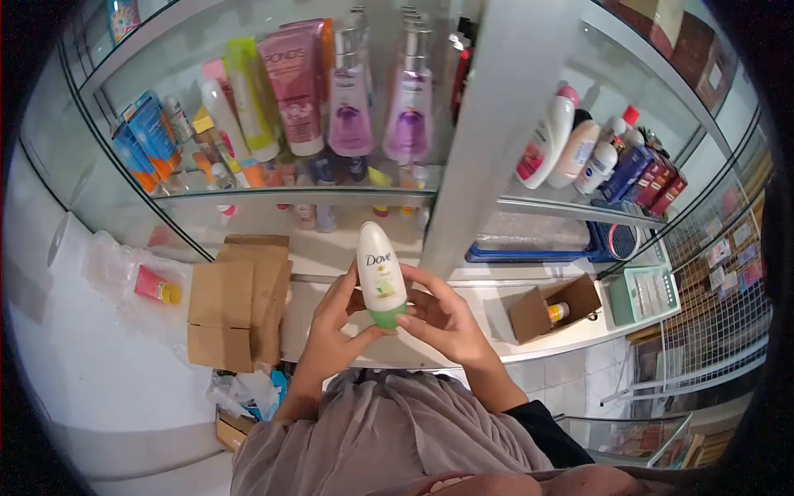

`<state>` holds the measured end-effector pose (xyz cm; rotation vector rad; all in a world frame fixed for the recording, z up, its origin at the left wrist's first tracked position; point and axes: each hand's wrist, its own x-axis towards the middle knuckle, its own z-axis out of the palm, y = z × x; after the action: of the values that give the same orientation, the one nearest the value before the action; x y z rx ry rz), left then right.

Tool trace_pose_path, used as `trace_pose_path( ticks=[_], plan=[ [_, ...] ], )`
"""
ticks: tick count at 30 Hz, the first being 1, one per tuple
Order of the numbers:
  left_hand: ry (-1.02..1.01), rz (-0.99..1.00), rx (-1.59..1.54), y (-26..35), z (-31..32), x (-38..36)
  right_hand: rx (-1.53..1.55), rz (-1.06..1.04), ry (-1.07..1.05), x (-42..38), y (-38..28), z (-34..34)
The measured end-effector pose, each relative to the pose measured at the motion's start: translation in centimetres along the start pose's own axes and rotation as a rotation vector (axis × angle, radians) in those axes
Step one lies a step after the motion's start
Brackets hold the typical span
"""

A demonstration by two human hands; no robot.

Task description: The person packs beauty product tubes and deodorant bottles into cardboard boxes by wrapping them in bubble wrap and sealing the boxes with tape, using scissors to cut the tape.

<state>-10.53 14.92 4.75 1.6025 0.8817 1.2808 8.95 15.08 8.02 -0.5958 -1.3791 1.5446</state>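
Note:
Between my hands, a white Dove roll-on deodorant (380,269) with a green cap stands upright, cap downward, its label facing me. My left hand (337,318) grips it from the left, thumb at the green cap. From the right, my right hand (442,322) has its thumb on the cap and its fingers behind the bottle. Parts of the fingers on both hands are hidden by the bottle. Just beyond is the white counter (331,285), below the lower glass shelf.
Glass shelves hold purple pump bottles (409,112), a pink Pond's tube (291,91) and lotion bottles (550,136). Folded cardboard (223,310) lies left. An open cardboard box (529,318) with a small bottle and a green basket (628,298) sit right.

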Motion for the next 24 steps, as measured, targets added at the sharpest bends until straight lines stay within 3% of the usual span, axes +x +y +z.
trace_pose_path(
  ticks=[5,11,20,24],
  plan=[
    [-0.042,0.057,-0.167,3.0,5.4,1.4,-0.060,-0.058,0.067,-4.0,-3.3,-3.0],
    [-0.131,0.149,-0.084,3.9,11.0,3.1,-0.015,-0.197,0.157,-7.2,-5.7,-6.6],
    [-0.148,0.067,-0.156,4.3,16.8,3.4,-0.084,-0.190,0.150,-10.3,-7.8,-11.2],
    [-0.093,0.132,-0.139,4.7,18.2,3.3,-0.050,-0.190,0.140,-10.8,-8.1,-11.9]
  ],
)
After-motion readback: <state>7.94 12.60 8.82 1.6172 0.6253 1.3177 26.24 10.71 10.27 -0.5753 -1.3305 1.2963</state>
